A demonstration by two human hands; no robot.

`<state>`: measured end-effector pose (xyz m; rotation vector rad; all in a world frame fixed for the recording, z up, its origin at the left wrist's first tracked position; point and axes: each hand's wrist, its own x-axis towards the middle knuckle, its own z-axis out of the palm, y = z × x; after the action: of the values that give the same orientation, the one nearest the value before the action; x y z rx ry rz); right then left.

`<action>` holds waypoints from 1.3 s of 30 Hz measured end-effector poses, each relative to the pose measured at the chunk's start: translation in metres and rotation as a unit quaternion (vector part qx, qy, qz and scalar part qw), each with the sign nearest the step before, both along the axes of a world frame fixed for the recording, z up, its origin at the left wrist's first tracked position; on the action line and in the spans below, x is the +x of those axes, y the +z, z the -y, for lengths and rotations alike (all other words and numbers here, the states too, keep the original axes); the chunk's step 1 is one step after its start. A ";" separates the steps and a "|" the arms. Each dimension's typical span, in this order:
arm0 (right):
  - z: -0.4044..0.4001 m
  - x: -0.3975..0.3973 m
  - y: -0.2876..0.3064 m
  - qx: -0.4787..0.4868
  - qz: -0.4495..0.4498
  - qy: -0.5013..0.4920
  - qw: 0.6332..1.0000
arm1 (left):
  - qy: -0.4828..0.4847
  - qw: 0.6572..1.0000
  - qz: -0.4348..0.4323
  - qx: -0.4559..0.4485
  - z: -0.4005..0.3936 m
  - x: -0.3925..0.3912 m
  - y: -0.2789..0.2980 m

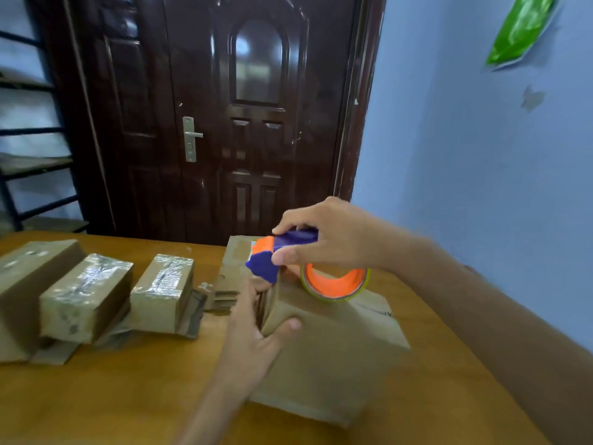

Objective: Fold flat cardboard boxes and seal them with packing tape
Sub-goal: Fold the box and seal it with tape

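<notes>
done: three taped boxes (96, 293) along desk (128, 380) left edge | now: left hand (256, 335) grips fourth box (324, 342), right hand (330, 236) grips tape dispenser (288, 252) on it | left: sealing; flat cardboard (224, 287) remains

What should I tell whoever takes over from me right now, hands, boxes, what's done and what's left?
Left hand grips the near end of the box being sealed, holding it steady on the table.
Right hand holds the tape dispenser at the box's far top edge.
Done: three taped boxes stand at left.
Left: run tape along this box; no tape is visible on it yet. Flat cardboard lies behind, still to fold.
</notes>
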<state>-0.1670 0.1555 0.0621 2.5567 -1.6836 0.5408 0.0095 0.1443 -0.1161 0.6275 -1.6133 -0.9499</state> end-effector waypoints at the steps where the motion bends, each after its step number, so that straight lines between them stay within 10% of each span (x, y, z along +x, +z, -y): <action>1: 0.006 0.006 -0.010 0.020 -0.018 0.005 1.000 | -0.005 1.000 -0.023 0.021 -0.003 0.001 -0.011; 39: -0.096 -0.097 -0.058 0.117 -0.196 -0.099 0.969 | -0.144 0.973 0.018 0.180 -0.006 0.021 -0.072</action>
<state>-0.2643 0.2513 0.0039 2.3826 -1.9045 -0.1746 0.0306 0.1505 -0.1878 0.6679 -1.6038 -1.4736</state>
